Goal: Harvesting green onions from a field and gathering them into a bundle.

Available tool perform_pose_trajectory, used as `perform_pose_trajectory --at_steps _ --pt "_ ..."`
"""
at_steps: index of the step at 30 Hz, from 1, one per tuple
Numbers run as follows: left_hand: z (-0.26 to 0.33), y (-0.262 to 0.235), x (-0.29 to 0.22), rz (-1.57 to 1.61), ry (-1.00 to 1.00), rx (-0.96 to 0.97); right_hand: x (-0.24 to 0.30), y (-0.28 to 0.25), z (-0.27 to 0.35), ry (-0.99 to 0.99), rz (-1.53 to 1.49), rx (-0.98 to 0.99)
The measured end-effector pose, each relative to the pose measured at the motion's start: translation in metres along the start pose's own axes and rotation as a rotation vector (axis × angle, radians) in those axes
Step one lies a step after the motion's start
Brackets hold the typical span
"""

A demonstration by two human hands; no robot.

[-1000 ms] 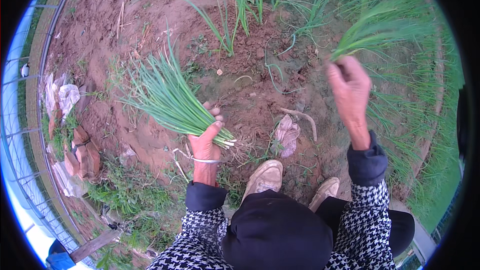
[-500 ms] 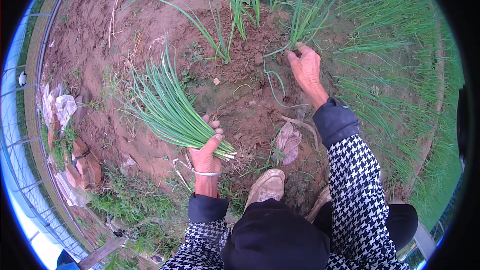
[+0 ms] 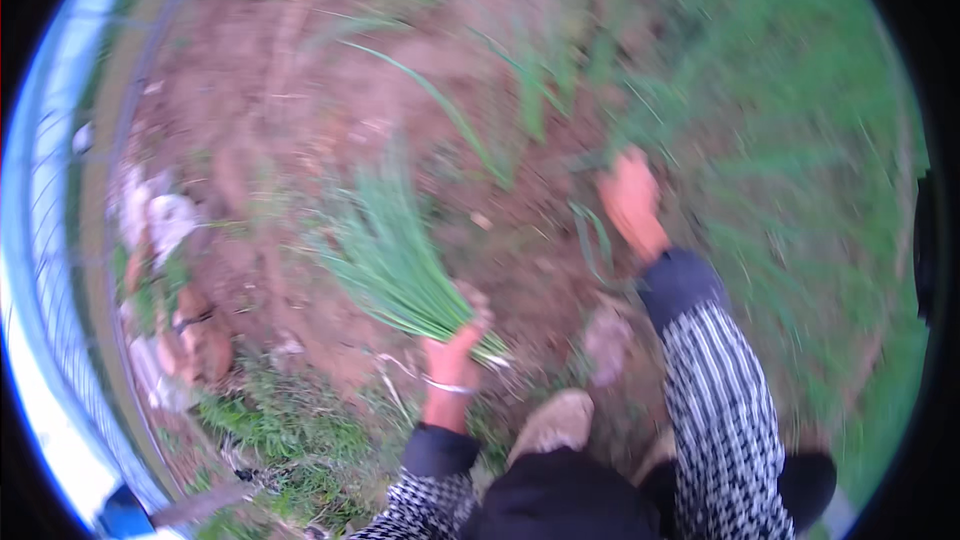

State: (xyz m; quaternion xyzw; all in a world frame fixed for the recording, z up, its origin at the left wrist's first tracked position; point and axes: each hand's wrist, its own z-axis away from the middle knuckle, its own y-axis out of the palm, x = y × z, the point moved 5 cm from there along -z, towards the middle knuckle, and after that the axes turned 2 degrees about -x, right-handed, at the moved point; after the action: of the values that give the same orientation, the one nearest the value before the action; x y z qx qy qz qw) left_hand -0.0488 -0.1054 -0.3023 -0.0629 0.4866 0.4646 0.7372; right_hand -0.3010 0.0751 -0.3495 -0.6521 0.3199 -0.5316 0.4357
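Observation:
A bundle of long green onions [image 3: 405, 265] lies in my left hand [image 3: 458, 340], whose fingers are wrapped round it near the pale root ends; the leaves fan out to the upper left. My right hand [image 3: 632, 202] reaches down to the foot of a standing green onion clump [image 3: 640, 125], its fingers closed at the stalks. Motion blur hides the exact grip of the fingertips. Below that hand, a loose bent leaf [image 3: 592, 235] droops over the soil. Left of the clump stand more green onion plants [image 3: 530, 90], rooted in the brown earth.
Dense grassy green rows [image 3: 790, 150] fill the right side. Broken bricks [image 3: 200, 335] and pale plastic scraps [image 3: 165, 220] lie at the left, near weeds [image 3: 285, 420]. A crumpled pinkish scrap [image 3: 607, 340] rests ahead of my shoe [image 3: 555, 420].
The whole view has shifted and blurred, so the scene sits lower and farther right. The bundle stays in my left hand; my right hand remains at the clump's foot.

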Motion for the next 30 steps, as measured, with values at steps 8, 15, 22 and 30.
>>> perform_pose_trajectory --at_steps 8,15,22,30 --pt "0.011 -0.008 0.003 0.018 -0.080 -0.017 0.005 0.007 -0.001 -0.077 -0.085 -0.003" --pt "0.006 -0.001 0.004 0.036 -0.059 0.018 -0.014 0.024 -0.007 -0.141 -0.150 0.193" --pt "0.006 -0.002 0.007 0.289 -0.143 0.054 -0.006 0.016 -0.006 -0.122 -0.432 0.318" --pt "0.013 0.004 0.007 0.473 -0.198 0.139 -0.013 0.017 -0.009 -0.046 -0.133 0.196"
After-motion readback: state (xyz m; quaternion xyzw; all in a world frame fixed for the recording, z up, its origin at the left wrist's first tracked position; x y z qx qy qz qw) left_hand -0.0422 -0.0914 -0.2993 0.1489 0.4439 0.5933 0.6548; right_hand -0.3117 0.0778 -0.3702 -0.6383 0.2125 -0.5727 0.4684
